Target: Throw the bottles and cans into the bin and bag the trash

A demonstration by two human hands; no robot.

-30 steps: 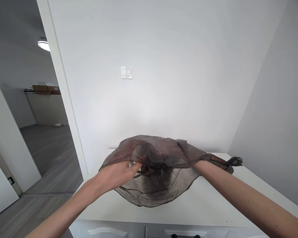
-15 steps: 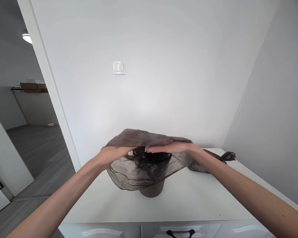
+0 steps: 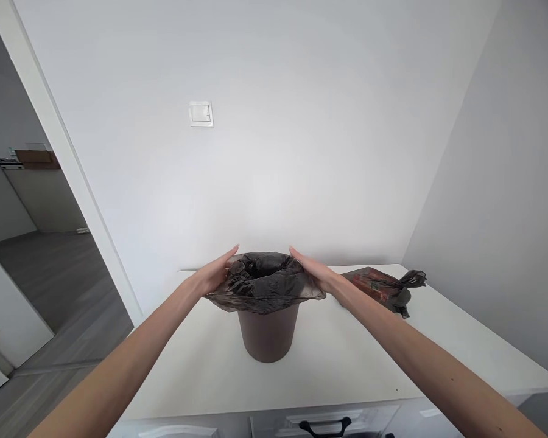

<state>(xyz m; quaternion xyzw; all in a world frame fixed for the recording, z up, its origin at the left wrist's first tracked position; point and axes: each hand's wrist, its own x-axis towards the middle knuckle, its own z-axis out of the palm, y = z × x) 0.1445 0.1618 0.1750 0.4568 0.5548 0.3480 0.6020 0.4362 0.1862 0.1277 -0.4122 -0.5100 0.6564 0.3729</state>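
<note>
A brown trash can [image 3: 268, 337] stands upright on the white cabinet top [image 3: 201, 377]. A thin black trash bag [image 3: 267, 293] lines it, its edge folded outward over the rim and hanging loosely around the upper part. My left hand [image 3: 217, 272] lies against the bag on the left side of the rim, fingers stretched out. On the opposite side, my right hand [image 3: 314, 269] presses the bag with straight fingers. Neither hand is closed around anything. Part of each hand's inner side is hidden by the plastic.
A knotted dark bag [image 3: 379, 286] with something reddish inside lies to the right, partly behind my right forearm. A light switch [image 3: 201, 114] is on the wall behind. Drawers with a black handle [image 3: 325, 427] are below; a doorway opens at left.
The bag's spread-out edge has come down over the can's rim, uncovering the opening and more of the can. My hands have moved from above the opening to its two sides.
</note>
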